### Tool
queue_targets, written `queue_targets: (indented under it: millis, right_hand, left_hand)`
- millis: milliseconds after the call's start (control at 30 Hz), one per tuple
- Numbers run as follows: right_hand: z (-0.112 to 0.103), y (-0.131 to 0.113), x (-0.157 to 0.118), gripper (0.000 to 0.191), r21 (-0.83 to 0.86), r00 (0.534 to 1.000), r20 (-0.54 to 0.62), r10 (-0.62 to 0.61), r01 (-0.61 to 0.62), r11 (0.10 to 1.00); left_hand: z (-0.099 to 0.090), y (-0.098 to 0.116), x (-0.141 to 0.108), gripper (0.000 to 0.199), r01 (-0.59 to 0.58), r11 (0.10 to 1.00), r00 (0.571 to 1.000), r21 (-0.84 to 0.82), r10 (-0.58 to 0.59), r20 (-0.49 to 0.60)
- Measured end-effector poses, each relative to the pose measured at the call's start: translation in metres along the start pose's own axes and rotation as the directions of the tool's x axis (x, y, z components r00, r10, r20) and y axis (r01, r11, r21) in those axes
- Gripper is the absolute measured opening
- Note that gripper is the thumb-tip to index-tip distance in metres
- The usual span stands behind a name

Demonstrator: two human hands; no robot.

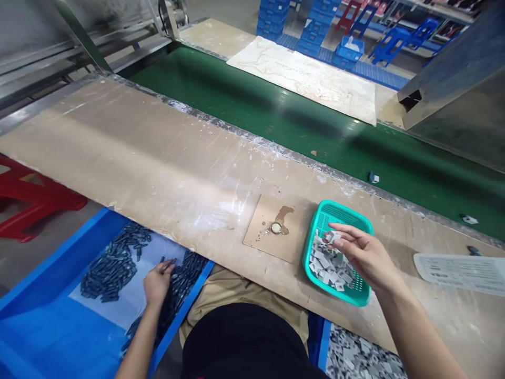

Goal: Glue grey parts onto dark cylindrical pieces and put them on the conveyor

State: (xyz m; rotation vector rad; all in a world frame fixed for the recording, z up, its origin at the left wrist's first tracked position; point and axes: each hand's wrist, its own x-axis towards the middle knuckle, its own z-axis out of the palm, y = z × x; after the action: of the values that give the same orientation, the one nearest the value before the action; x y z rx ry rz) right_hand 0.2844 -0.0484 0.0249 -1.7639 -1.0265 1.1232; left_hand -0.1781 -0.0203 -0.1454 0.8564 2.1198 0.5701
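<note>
black cloth shirt front point(244, 342) nearest us, tan trousers point(209, 300) just beyond, and both bare hands are busy. over on the left, the left hand point(157, 284) is down in the big blue plastic bin point(43, 316), fingers closed, it seems, on a slim dark plastic piece point(169, 265), with loose heaps of lookalikes around it. that's one risk: a weak pinch at the tips and the piece drops among its twins, or a second one clings and comes up too.

on the right, the right hand point(365, 255) is over the teal plastic basket point(310, 252), thumb and fingers pinching a small pale grey plastic piece point(333, 237) above plenty more. smooth little thing, hardly any grip on it; a squeeze off centre could flick it out past the rim. and look at that basket, close to the near edge of the brown surface point(130, 158)! a forearm catching the rim might shove it over, spilling pale bits into the open bin of grey pieces point(363, 352) below.

between the hands, a small round metal-rimmed container point(276, 228) sits on a tan square board point(256, 239), a wet-looking stain beside it. a careless cuff or wrist sweeping across could knock it and spread whatever's there.
</note>
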Motion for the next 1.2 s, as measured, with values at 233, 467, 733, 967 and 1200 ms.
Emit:
queue_targets:
  millis: [233,467,733,967,1200]
  right_hand:
    - [0.052,-0.021,0.013,0.034,0.001,0.994,0.049,-0.1,0.1,0.995]
    - [0.072,-0.017,0.028,0.023,-0.087,0.969,0.149,-0.199,0.213,0.973]
    - [0.086,-0.01,0.026,0.023,-0.569,0.887,0.172,-0.429,0.445,0.692]
    - [0.089,-0.001,0.028,0.023,-0.614,0.854,0.218,-0.472,0.496,0.614]
    - [0.086,-0.012,0.021,0.024,-0.507,0.911,0.119,-0.394,0.397,0.765]
  left_hand:
    - [-0.03,0.028,-0.031,0.009,0.253,0.856,0.966,-0.451,-0.197,0.167]
    - [-0.04,0.06,-0.084,0.024,0.49,0.557,0.861,-0.671,-0.19,0.472]
    - [-0.021,0.076,-0.118,0.028,0.616,0.473,0.709,-0.63,0.016,0.705]
    - [-0.009,0.088,-0.128,0.024,0.592,0.567,0.678,-0.573,0.035,0.735]
    - [0.016,0.112,-0.142,0.031,0.482,0.603,0.72,-0.635,0.141,0.68]
